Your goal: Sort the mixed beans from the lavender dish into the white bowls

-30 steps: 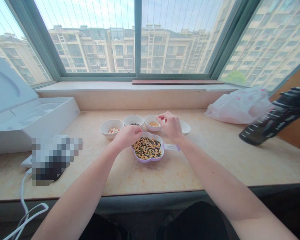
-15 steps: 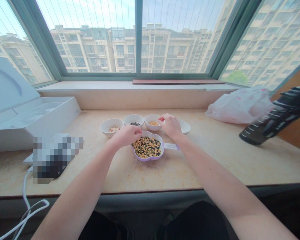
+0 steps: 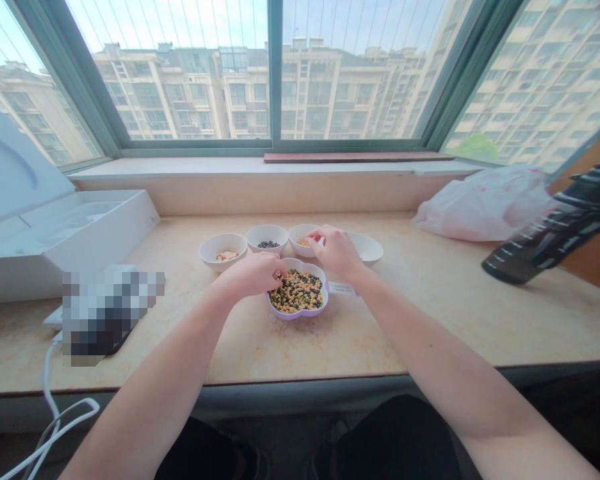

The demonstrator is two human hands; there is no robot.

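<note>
A flower-shaped, purple-rimmed white bowl (image 3: pixel 300 316) stands in the middle, filled with mixed yellow, black and green beans (image 3: pixel 300 293). My left hand (image 3: pixel 257 275) reaches in over its left rim, the fingertips closed together at the beans; anything between them is hidden. Over a small white bowl (image 3: pixel 295 248) of yellow beans (image 3: pixel 303 243) hangs my right hand (image 3: pixel 337 252), its fingers pinched at the right side; I cannot make out what they hold. Black beans (image 3: pixel 269 245) lie in the bowl to its left, and pale and reddish pieces (image 3: pixel 227 255) in the leftmost one.
A fourth white bowl (image 3: pixel 370 248) is partly behind my right hand. At left stand an open white box (image 3: pixel 100 227), a blurred-out object (image 3: pixel 110 313) and a white cable (image 3: pixel 50 380). To the right are a plastic bag (image 3: pixel 480 207) and a tilted dark bottle (image 3: pixel 540 240).
My left hand has moved slightly right, its fingertips now down at the mixed beans. The right fingers have come lower and further left over the yellow beans.
</note>
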